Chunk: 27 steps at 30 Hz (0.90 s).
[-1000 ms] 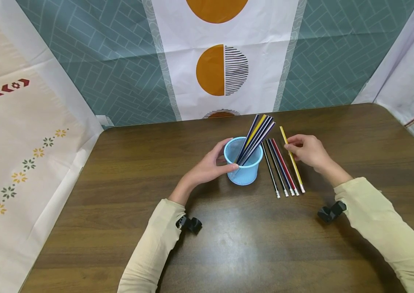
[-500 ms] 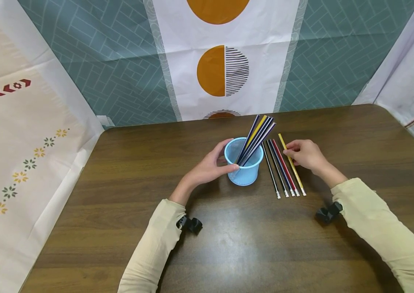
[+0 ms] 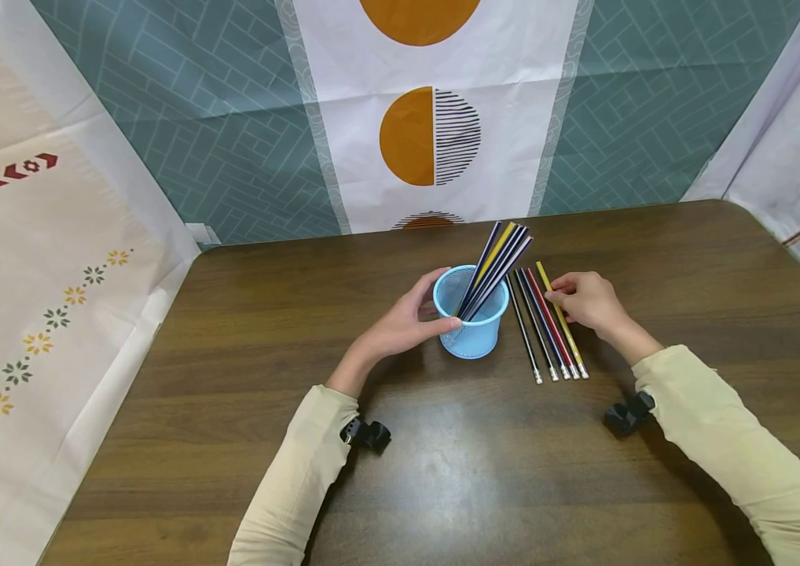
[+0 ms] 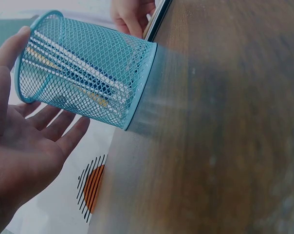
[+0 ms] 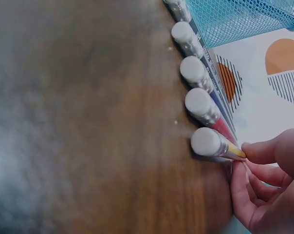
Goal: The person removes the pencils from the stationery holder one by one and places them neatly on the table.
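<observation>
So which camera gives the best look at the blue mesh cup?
The left wrist view: the cup appears close up, rim to base, pencils visible through its mesh. The head view shows it smaller, from above; the right wrist view catches only part, cut off.

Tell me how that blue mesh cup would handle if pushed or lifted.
The blue mesh cup is probably light for its size, its wall being open mesh. It may tip toward the side where pencils lean out over its rim. The left hand holding it would likely steady it.
</observation>
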Each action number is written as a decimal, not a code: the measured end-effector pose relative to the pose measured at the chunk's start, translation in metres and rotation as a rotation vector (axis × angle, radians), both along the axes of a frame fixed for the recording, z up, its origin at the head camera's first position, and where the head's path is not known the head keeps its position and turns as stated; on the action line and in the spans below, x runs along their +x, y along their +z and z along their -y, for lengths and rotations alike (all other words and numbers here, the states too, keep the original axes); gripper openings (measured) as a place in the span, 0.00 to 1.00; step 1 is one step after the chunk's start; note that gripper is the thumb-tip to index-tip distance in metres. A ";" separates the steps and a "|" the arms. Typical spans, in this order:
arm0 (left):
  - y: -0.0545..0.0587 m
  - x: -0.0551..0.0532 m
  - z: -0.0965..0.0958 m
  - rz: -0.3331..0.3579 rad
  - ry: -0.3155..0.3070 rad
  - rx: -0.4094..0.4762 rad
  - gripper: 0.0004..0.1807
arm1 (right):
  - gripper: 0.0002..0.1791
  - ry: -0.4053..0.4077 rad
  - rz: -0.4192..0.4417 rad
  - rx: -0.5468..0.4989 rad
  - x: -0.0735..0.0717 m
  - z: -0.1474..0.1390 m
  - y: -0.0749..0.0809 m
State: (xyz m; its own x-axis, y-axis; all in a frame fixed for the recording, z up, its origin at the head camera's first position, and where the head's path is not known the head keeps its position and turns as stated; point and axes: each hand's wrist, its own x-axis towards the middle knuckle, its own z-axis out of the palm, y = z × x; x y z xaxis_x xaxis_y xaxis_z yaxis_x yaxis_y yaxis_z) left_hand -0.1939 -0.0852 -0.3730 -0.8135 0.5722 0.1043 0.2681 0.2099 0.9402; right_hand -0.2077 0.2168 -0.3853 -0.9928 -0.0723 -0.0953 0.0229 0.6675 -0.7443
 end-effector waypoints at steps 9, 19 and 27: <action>0.000 0.000 -0.001 0.000 0.002 0.000 0.41 | 0.16 -0.016 -0.019 0.002 0.001 -0.002 -0.001; 0.000 0.000 -0.001 0.002 0.002 -0.002 0.41 | 0.16 -0.014 -0.015 0.030 0.000 -0.001 -0.001; -0.001 -0.001 0.000 0.008 0.002 -0.004 0.42 | 0.16 -0.011 -0.006 0.039 0.001 0.000 0.000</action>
State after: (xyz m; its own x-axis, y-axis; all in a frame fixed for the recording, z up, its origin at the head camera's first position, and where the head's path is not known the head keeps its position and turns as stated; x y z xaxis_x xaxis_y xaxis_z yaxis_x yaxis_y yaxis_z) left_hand -0.1950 -0.0849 -0.3745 -0.8155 0.5708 0.0958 0.2605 0.2142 0.9414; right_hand -0.2072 0.2171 -0.3856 -0.9941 -0.0581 -0.0915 0.0255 0.6954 -0.7182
